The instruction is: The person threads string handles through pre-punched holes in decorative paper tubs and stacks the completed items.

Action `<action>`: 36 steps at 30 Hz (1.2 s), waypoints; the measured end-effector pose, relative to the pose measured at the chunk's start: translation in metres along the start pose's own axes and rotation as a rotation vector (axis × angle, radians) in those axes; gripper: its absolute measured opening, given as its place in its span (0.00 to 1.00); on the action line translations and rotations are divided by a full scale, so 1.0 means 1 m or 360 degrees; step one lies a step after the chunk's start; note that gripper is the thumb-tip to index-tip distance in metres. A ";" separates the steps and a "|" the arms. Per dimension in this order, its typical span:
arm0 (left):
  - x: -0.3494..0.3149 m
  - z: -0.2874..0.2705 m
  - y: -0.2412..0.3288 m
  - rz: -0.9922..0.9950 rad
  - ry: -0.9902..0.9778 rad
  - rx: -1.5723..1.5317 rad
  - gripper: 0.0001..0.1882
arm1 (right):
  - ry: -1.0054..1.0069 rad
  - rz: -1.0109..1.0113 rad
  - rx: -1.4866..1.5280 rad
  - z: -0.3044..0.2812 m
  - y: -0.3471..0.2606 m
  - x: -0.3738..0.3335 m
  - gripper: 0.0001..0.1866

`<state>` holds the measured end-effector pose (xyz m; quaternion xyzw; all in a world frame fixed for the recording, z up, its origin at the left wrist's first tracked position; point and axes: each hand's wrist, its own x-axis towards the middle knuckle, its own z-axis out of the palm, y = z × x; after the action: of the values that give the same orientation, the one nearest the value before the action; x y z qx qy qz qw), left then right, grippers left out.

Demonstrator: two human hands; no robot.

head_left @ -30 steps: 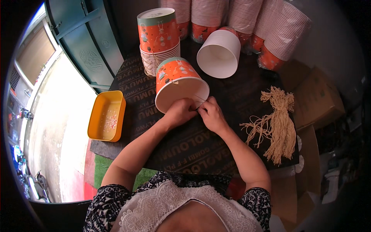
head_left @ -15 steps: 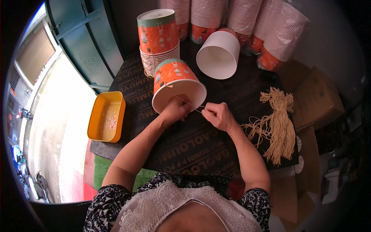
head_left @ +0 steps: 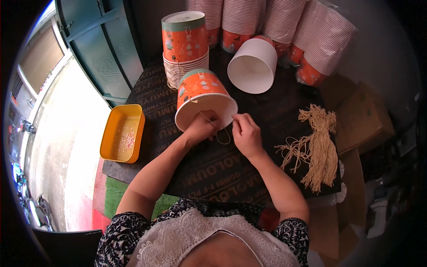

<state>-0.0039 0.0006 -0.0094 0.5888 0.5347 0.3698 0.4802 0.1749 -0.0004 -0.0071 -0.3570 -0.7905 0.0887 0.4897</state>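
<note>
One orange bucket (head_left: 202, 87) lies left of centre, mouth facing near, left hand (head_left: 203, 127) inside, right hand (head_left: 247, 134) curled beside its right rim (head_left: 236, 106), both grips unclear to me, one slack cord (head_left: 223, 143) that could snag if tugged unevenly.

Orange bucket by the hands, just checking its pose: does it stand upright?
No: the orange bucket lies tipped over, its opening facing the near side.

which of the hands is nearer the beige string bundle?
Right. The right hand is left of the beige string bundle, apart from it; the left hand is farther left, at the mouth of the tilted orange paper bucket.
</note>
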 end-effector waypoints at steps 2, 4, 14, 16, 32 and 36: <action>-0.001 0.000 0.000 0.0008 0.0015 -0.0047 0.07 | -0.0070 0.0145 -0.0143 0.001 -0.011 -0.004 0.06; -0.002 0.000 -0.001 0.0015 0.0013 -0.0058 0.06 | -0.0378 0.0425 -0.0398 0.001 -0.014 -0.007 0.07; 0.002 0.011 -0.001 0.0126 -0.0025 -0.0090 0.09 | -0.0174 0.0793 0.0333 0.023 -0.003 -0.019 0.11; 0.003 0.009 -0.005 0.0147 -0.0025 -0.0082 0.09 | -0.0199 0.0754 0.0313 0.027 0.000 -0.019 0.10; 0.000 0.008 -0.002 0.0108 -0.0020 -0.0207 0.09 | -0.0212 0.0478 0.0159 0.023 -0.003 -0.012 0.06; -0.001 0.007 0.001 0.0174 0.0001 -0.0287 0.06 | -0.0200 0.0430 0.0073 0.026 -0.001 -0.010 0.06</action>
<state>0.0031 -0.0015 -0.0101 0.5714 0.4667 0.4421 0.5101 0.1555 -0.0027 -0.0265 -0.4427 -0.7620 0.1939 0.4310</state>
